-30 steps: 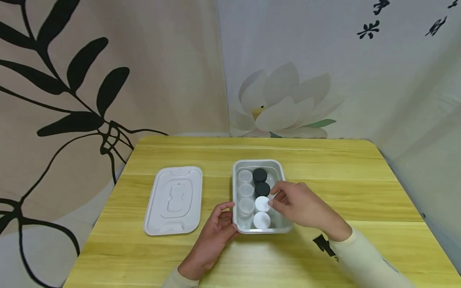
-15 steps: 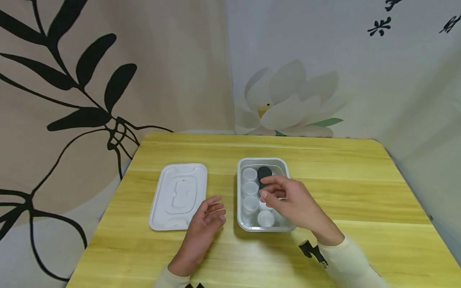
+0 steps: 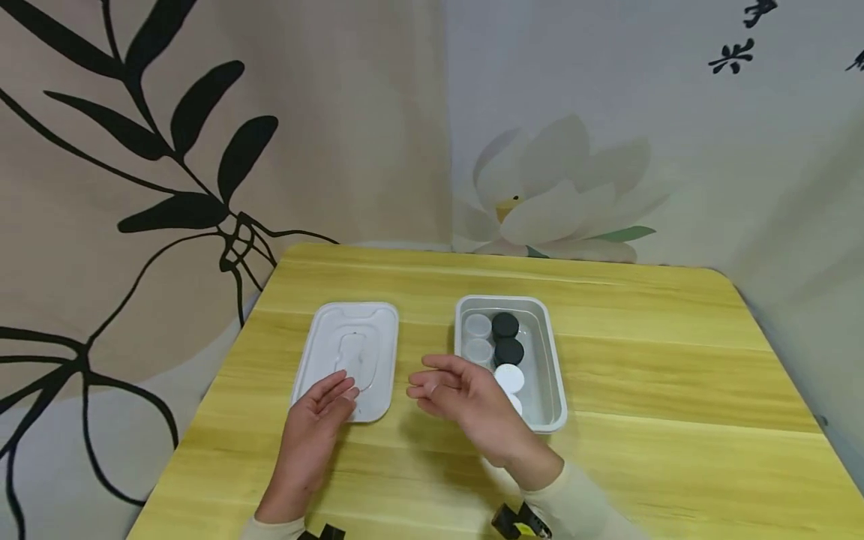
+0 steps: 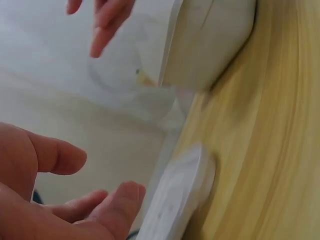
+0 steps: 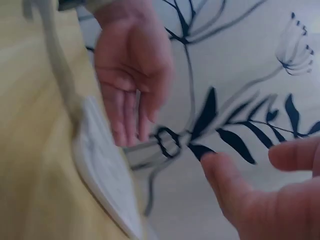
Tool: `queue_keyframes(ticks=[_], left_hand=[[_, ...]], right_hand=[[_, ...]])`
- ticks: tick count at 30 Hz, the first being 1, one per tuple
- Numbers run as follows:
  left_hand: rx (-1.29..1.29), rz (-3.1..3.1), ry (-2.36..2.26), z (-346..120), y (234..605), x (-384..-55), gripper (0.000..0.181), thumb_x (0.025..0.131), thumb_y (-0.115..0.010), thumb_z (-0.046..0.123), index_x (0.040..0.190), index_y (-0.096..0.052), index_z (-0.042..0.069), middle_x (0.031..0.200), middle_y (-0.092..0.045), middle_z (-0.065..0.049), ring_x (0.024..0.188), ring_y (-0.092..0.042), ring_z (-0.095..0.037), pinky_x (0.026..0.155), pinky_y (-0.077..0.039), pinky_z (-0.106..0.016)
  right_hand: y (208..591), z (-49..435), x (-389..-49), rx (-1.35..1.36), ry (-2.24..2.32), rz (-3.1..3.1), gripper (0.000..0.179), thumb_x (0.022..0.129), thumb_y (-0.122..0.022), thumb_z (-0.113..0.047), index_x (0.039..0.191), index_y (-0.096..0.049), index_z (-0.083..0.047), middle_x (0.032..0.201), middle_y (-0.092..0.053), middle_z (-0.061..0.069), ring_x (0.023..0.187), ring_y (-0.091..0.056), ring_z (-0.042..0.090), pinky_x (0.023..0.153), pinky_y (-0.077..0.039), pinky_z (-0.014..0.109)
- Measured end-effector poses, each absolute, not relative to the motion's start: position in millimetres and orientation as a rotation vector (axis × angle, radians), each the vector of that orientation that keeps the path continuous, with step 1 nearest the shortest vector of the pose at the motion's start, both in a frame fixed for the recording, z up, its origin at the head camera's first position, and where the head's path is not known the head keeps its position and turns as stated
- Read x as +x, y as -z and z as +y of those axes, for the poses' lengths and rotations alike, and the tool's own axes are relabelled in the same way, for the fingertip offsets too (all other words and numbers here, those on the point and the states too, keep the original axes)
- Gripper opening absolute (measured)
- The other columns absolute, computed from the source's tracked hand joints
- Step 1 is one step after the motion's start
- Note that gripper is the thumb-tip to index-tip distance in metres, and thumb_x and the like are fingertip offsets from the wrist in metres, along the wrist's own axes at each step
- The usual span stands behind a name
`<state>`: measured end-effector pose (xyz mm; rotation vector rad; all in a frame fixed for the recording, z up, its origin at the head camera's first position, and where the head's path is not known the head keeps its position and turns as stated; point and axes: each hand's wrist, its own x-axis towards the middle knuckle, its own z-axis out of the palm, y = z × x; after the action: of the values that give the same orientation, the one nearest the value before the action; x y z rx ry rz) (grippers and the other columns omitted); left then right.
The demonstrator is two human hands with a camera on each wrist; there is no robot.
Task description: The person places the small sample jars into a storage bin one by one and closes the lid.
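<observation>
My left hand (image 3: 310, 439) hovers by the near part of a white plastic lid (image 3: 374, 322), its fingers loosely extended with nothing in them. Between the lid and a pale rectangular tub (image 3: 557, 367) is my right hand (image 3: 475, 409), also holding nothing, fingers slightly bent. Inside the tub, two black round caps (image 3: 505, 325) and white round caps (image 3: 509, 378) make one column. To their left runs a column of translucent round caps (image 3: 478, 325), partly hidden by the right hand. In the left wrist view, the lid (image 4: 182, 192) lies beyond my fingers (image 4: 120, 205).
A yellow wood-grain table (image 3: 648, 337) carries the tub and lid. Behind it hangs a printed cloth (image 3: 574, 90) with a flower and dark leaves. Black devices (image 3: 523, 523) sit at both wrists.
My left hand has let go of the tub's side and moved left to the lid. My right hand has come out of the tub, leftward. The head view has shifted slightly left.
</observation>
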<state>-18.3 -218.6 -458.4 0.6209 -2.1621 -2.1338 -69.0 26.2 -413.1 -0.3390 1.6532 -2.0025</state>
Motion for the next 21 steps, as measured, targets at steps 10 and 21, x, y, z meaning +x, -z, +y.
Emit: queue_keyframes(ticks=[10,21], left_hand=[[0.861,-2.184,1.997,-276.8,469.3,-15.4,0.05,0.108,-0.058,0.014,0.155,-0.047,-0.004,0.149,-0.057,-0.015,0.107,-0.062,0.008,0.094,-0.054,-0.011],[1.05,-2.001,2.135,-318.6,483.5,-14.4,0.05,0.108,-0.059,0.012,0.156,-0.047,0.002,0.103,-0.069,0.025,0.105,-0.066,0.004,0.096,-0.055,-0.016]], right_hand=[[449.3,-12.9,-47.8,-0.233,2.061,1.623,0.055,0.103,-0.054,-0.005,0.151,-0.037,0.013,0.138,-0.059,0.031,0.127,-0.065,0.034,0.111,-0.053,0.04],[478.6,-36.9,-46.7,-0.026,2.118,1.658,0.057,0.1,-0.059,-0.007,0.149,-0.04,0.016,0.133,-0.058,0.026,0.109,-0.061,0.017,0.098,-0.054,0.03]])
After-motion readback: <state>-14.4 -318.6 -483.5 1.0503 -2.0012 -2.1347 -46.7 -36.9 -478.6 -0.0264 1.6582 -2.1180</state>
